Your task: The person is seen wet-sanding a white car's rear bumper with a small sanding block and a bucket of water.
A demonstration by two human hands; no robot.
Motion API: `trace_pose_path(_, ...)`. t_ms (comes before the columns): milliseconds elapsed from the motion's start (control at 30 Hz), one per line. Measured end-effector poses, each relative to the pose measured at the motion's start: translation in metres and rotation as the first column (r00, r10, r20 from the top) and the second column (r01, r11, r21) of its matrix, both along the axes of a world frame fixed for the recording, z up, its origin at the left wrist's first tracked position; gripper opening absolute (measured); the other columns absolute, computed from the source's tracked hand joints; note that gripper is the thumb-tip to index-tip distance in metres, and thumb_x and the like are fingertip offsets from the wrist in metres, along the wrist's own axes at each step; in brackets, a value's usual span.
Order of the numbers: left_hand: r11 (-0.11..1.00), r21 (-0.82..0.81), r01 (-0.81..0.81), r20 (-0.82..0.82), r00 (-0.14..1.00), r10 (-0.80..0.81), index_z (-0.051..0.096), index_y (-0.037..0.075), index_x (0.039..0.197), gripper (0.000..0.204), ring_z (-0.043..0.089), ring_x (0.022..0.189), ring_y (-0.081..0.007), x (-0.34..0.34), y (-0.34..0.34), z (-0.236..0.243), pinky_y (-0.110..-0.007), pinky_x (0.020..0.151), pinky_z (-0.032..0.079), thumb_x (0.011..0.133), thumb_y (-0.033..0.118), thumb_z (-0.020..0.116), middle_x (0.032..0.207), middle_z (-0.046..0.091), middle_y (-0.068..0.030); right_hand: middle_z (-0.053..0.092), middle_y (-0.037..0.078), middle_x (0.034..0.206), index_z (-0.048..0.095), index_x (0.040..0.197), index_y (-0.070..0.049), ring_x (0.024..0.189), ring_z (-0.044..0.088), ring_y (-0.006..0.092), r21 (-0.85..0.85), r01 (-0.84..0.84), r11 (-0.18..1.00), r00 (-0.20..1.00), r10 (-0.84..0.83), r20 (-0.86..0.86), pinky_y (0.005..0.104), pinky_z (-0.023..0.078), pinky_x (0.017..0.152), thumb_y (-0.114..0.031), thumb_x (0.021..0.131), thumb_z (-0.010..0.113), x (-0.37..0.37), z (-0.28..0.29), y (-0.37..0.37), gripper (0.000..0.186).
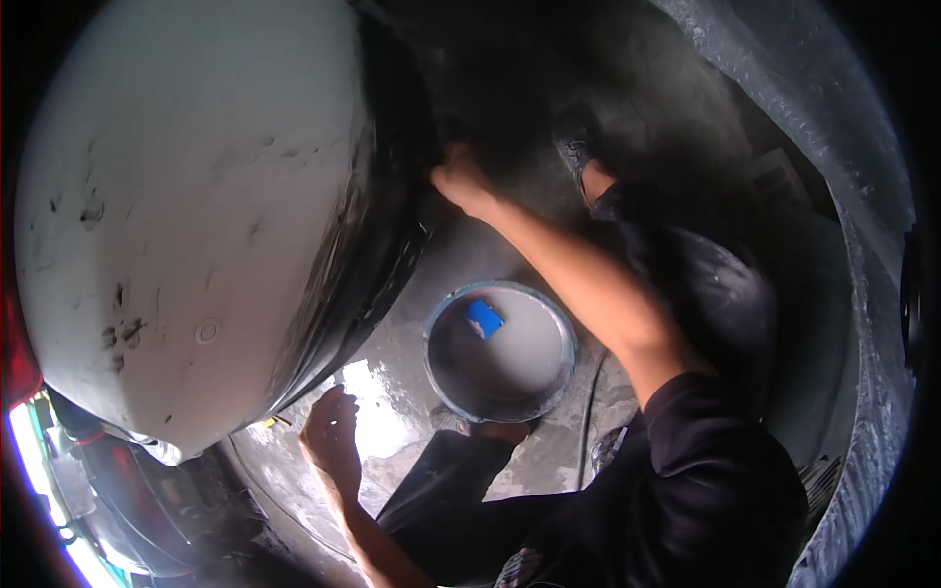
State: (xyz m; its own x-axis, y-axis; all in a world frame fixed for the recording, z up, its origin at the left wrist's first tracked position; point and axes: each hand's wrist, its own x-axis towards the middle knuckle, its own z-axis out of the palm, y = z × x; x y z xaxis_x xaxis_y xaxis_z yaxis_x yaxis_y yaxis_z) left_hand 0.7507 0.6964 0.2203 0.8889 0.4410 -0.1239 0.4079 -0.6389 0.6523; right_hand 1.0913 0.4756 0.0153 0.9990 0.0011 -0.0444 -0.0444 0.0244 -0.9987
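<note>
A large pale car body panel (196, 196), probably a bumper, curves across the left side, with dark scuffs and smudges on its surface. Its lower edge (392, 186) is black and glossy. My right arm reaches forward, and my right hand (461, 180) is closed beside that black edge; whatever its fingers hold is lost in shadow. Below the panel's near end, my left hand (333, 436) has its fingers curled, with dark specks on them. What lies inside them, if anything, is hidden. Between my arms stands a round bucket (431, 358) of cloudy grey water, a blue block (483, 318) like a sponge in it.
A dark hose or cable (590, 421) runs along the wet concrete floor (382, 412) right of the bucket. My shoe (573, 142) and bent leg are at the right. Translucent plastic sheeting (863, 294) hangs along the right side. A red car part (18, 343) shows at far left.
</note>
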Motion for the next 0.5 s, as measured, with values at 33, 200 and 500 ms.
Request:
trace_pose_path(33, 0.999, 0.034, 0.026, 0.005, 1.0, -0.027, 0.078, -0.003, 0.124, 0.028, 0.078, 0.09, -0.0187, -0.002, 0.003, -0.001, -0.034, 0.077, 0.061, 0.103, 0.014, 0.069, 0.098, 0.082, -0.0131, 0.08, 0.021, 0.117, 0.075, 0.123, 0.007, 0.107, 0.076, 0.0307, 0.013, -0.005, 1.0, 1.0, 0.005, 0.0, 0.0415, 0.059, 0.098, 0.002, 0.089, 0.065, 0.006, 0.007, 0.005, 0.036)
trace_pose_path(200, 0.999, -0.009, 0.046, -0.077, 0.996, -0.046, 0.076, -0.005, 0.126, 0.027, 0.077, 0.091, -0.0197, 0.003, -0.002, -0.013, -0.032, 0.072, 0.061, 0.104, 0.01, 0.069, 0.109, 0.081, -0.0156, 0.078, 0.028, 0.109, 0.075, 0.118, 0.007, 0.111, 0.075, 0.0394, 0.028, -0.149, 0.988, 0.977, 0.152, -0.149, 0.0442, 0.058, 0.099, -0.002, 0.086, 0.068, 0.023, 0.019, -0.003, 0.035)
trace_pose_path(500, 0.989, 0.065, 0.136, -0.081, 0.988, -0.131, 0.078, -0.002, 0.123, 0.025, 0.076, 0.091, -0.0195, 0.021, -0.032, -0.013, -0.033, 0.072, 0.063, 0.103, 0.01, 0.071, 0.105, 0.08, -0.0146, 0.08, 0.025, 0.118, 0.075, 0.125, 0.005, 0.111, 0.077, 0.0339, -0.031, -0.096, 0.995, 0.994, 0.097, 0.042, 0.0407, 0.059, 0.098, -0.008, 0.086, 0.084, 0.01, 0.021, -0.02, 0.042)
